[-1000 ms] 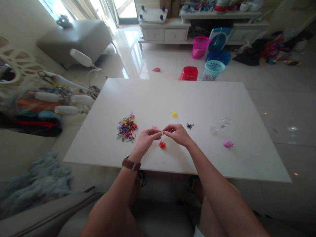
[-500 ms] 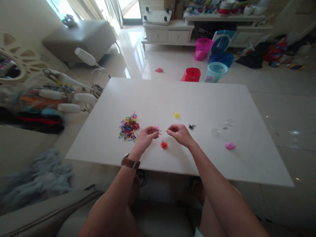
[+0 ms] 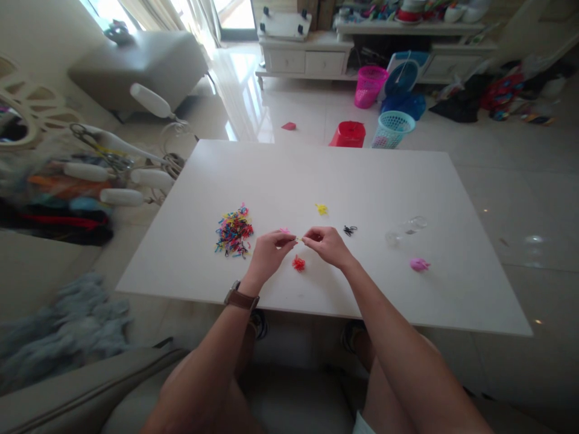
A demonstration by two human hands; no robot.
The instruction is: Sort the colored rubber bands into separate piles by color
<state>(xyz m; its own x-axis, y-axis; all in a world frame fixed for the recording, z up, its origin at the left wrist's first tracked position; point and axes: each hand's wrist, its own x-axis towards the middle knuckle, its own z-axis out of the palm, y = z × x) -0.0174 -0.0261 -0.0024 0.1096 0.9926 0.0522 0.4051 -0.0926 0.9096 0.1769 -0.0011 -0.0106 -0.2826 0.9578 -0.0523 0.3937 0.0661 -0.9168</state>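
Note:
Over the middle of the white table (image 3: pixel 371 187), my left hand (image 3: pixel 270 252) and my right hand (image 3: pixel 326 245) pinch close together, fingertips almost meeting. Between them shows a tiny yellow rubber band (image 3: pixel 299 240) at my right fingertips; my left fingers pinch a dark rubber band, mostly hidden now. A mixed heap of coloured rubber bands (image 3: pixel 234 232) lies left of my left hand. Red bands (image 3: pixel 298 263) sit just below the hands, yellow bands (image 3: pixel 321 209) above, and black bands (image 3: pixel 350 230) to the right. Pink bands (image 3: pixel 284 230) are partly hidden behind my left hand.
A clear plastic container (image 3: pixel 406 231) and a pink-purple object (image 3: pixel 420 264) lie on the right of the table. Beyond its far edge stand a red bin (image 3: pixel 350 134), a light-blue basket (image 3: pixel 394 128) and a pink basket (image 3: pixel 370 87). A white lamp (image 3: pixel 151 100) is at the left.
My hands have come closer, fingertips nearly together. The dark band and a red bit that showed at my left fingers are now mostly out of sight. The view has shifted slightly.

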